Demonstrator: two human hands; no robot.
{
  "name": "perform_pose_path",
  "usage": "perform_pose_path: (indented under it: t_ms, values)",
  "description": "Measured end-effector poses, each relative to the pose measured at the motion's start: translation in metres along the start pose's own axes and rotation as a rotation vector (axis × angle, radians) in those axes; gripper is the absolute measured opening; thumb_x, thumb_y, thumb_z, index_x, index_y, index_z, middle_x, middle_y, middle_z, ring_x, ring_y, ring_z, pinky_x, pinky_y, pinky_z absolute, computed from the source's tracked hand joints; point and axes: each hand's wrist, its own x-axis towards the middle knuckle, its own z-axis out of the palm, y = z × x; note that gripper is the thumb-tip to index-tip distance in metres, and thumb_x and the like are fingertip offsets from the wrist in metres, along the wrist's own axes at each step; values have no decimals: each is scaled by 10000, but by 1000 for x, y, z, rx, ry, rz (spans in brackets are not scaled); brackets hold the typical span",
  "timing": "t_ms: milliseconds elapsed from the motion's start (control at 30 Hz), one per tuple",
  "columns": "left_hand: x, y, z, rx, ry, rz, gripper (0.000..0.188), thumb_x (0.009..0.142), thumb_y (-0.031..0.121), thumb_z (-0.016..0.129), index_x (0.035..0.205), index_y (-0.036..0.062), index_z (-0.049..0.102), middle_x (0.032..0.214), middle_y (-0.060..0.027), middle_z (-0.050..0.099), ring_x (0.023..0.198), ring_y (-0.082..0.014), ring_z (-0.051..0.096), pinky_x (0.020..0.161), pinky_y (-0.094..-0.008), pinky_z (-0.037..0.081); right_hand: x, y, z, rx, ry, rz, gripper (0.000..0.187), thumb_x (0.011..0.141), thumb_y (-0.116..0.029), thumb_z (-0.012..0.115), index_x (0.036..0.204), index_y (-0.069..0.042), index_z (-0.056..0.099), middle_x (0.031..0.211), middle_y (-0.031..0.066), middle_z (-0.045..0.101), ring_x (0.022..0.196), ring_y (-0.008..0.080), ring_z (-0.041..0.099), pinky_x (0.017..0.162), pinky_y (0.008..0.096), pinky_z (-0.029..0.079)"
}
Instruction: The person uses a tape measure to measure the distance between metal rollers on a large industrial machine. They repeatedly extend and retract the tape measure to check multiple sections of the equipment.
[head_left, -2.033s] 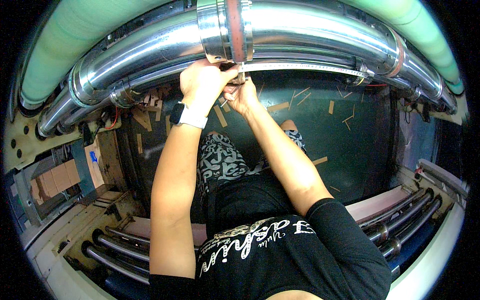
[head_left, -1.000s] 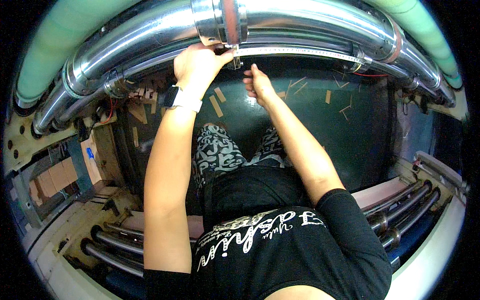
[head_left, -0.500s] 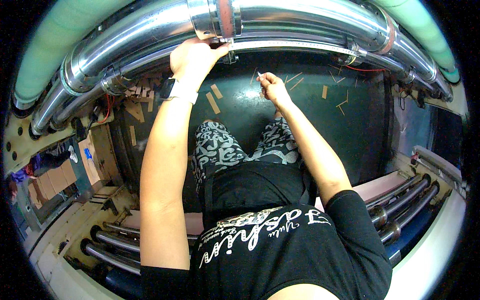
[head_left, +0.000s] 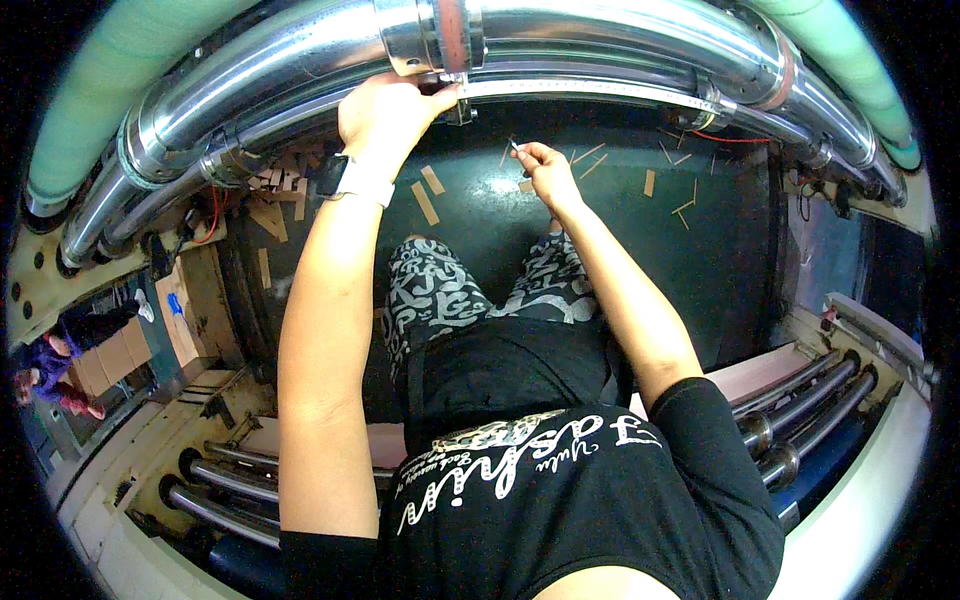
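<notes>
My left hand (head_left: 382,118) reaches up to the rail under the large chrome roller (head_left: 580,40). Its thumb presses on a small metal bracket (head_left: 461,100) clamped there, and the other fingers curl behind, partly hidden. Below and to the right, my right hand (head_left: 548,172) is closed in a pinch, apart from the bracket. Between its fingertips is a small slim metal piece (head_left: 516,146), too small to tell its kind. A pale strip with ruler-like marks (head_left: 590,90) runs along the rail to the right of the bracket.
Cardboard scraps (head_left: 425,203) lie strewn over the dark floor (head_left: 480,225). Green rollers (head_left: 95,110) flank the chrome one. Behind me are several metal bars (head_left: 240,485). A red cable (head_left: 735,138) hangs at the right. Another person (head_left: 60,375) shows at the far left.
My right hand has shifted very slightly left and up with the small metal piece. My left hand stays at the bracket. The other person at far left has come further into view.
</notes>
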Motion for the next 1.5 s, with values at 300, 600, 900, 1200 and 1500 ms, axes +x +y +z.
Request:
perform_pose_path:
  t_ms: [300, 600, 900, 1200, 1500]
  values:
    - [-35, -9, 0, -189, -276, 56, 672, 758, 666, 421, 605, 37, 602, 647, -166, 595, 662, -320, 603, 613, -413, 468, -86, -143, -25, -69, -359, -332, 186, 854, -112, 526, 1013, -32, 579, 819, 73, 582, 703, 155, 559, 668, 259, 457]
    - [-129, -83, 55, -345, -500, -281, 645, 858, 577, 313, 902, -18, 557, 848, -266, 593, 855, -407, 569, 753, -471, 437, -28, -154, 19, -914, -145, -792, 146, 807, -211, 547, 838, -79, 602, 764, 92, 552, 768, 266, 584, 640, 360, 480]
    - [-202, -173, 67, -305, -663, -402, 637, 859, 575, 303, 940, -3, 560, 917, -266, 585, 893, -418, 550, 764, -480, 428, -28, -146, 33, -1182, -41, -867, 82, 743, -133, 509, 755, -101, 583, 777, 70, 557, 783, 223, 583, 608, 339, 488]
    - [-192, -203, 61, -203, -811, -402, 624, 860, 554, 327, 961, -15, 563, 1019, -243, 568, 982, -395, 519, 825, -462, 401, -29, -148, 38, -1274, -39, -882, 105, 736, -136, 506, 749, -85, 597, 793, 78, 578, 795, 227, 594, 620, 333, 489]
    - [-198, -205, 71, -247, -823, -404, 589, 857, 532, 357, 942, -8, 577, 1011, -240, 569, 978, -397, 516, 844, -456, 391, -26, -152, 36, -1195, -79, -789, 126, 755, -176, 518, 780, -96, 611, 797, 88, 583, 809, 234, 596, 656, 340, 484]
